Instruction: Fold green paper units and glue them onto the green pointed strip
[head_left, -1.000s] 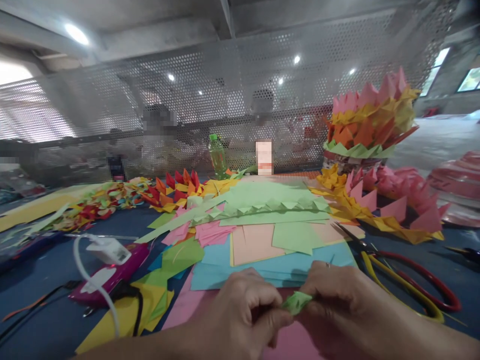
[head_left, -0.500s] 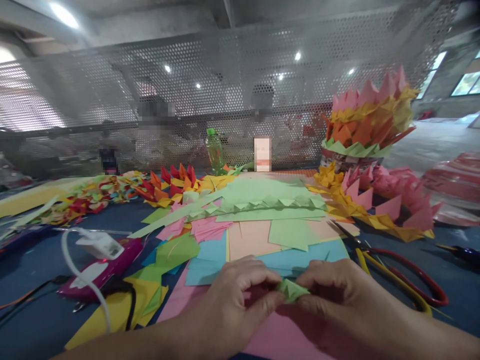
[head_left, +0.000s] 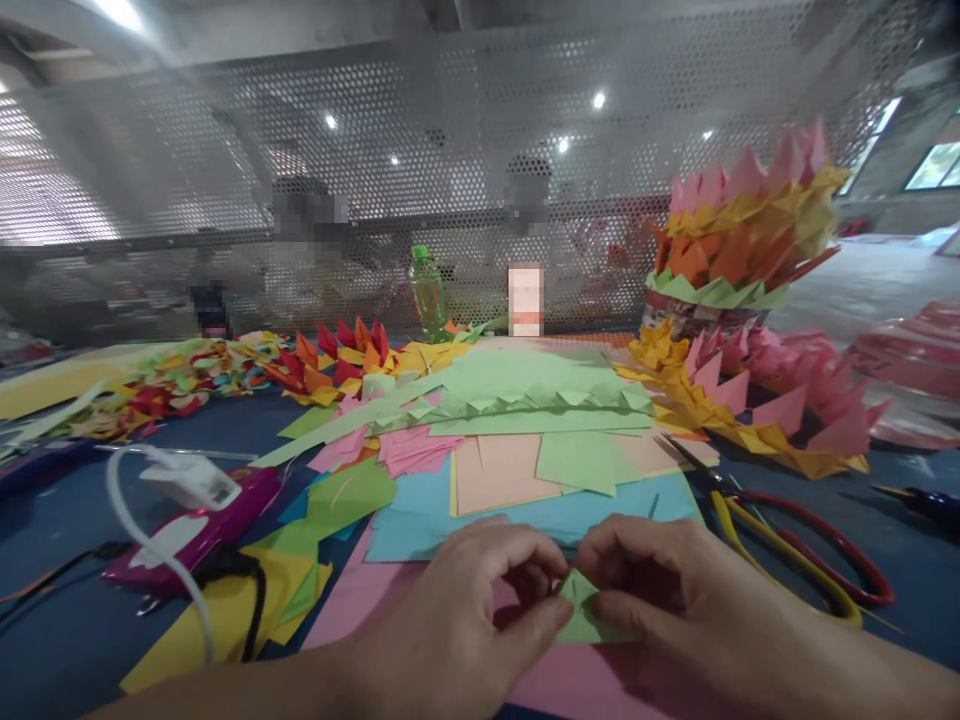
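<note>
Between my two hands is a small folded piece of light green paper (head_left: 589, 615), its creased peak pointing up. My left hand (head_left: 491, 590) pinches its left edge between thumb and fingers. On the other side my right hand (head_left: 664, 590) grips it, the thumb lying across the front. Part of the paper is hidden behind my fingertips. Beneath my hands lie pink sheets (head_left: 566, 680), with blue sheets (head_left: 420, 515) just beyond. Farther off, a strip of folded green points (head_left: 525, 402) rests on flat green paper (head_left: 525, 370).
Scissors (head_left: 724, 490) with red and yellow handles lie to the right. A magenta power strip (head_left: 251, 495) with a white plug (head_left: 199, 480) is at left. A green-capped bottle (head_left: 427, 295) stands behind. At back right rises a tiered paper flower (head_left: 735, 235), near a pink and yellow chain (head_left: 780, 415).
The folded green paper has come down slightly and its peak now stands more upright, with more of its front showing. Both hands still hold it. The view has tilted slightly.
</note>
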